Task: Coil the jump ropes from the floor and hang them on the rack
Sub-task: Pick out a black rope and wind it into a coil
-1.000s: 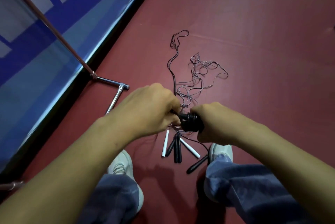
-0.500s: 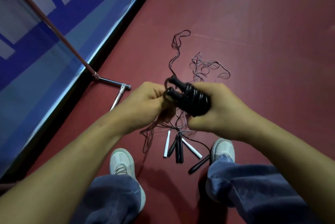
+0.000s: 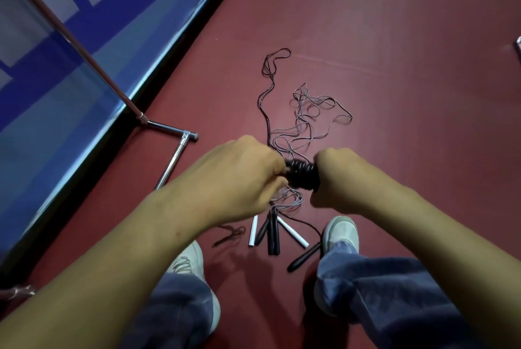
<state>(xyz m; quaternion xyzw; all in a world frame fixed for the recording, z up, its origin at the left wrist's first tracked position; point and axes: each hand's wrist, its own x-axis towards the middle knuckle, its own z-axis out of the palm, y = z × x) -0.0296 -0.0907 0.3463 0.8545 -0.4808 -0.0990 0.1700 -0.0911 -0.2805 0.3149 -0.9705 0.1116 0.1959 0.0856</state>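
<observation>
Between your shoes, black and white plastic rope handles (image 3: 272,231) lie on the red floor (image 3: 394,66). Your right hand (image 3: 335,179) clasps the black wound rope bundle (image 3: 303,176), and your left hand (image 3: 239,176) pinches its cord, likely limp and light, so pinch firmly. Beyond, thin tangled cords (image 3: 307,117) sprawl.

Bare forearms (no sleeves), blue jeans (image 3: 394,292), pale sneakers (image 3: 339,233)

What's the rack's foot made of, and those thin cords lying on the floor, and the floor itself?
Rack foot: probably chromed steel tube, mirror-bright with sharp highlights. Loose cords: thin, likely plastic-coated wire or PVC; they hold springy loops and shine faintly. Floor: looks like matte red vinyl or rubber, smooth with soft, diffuse sheen.
</observation>
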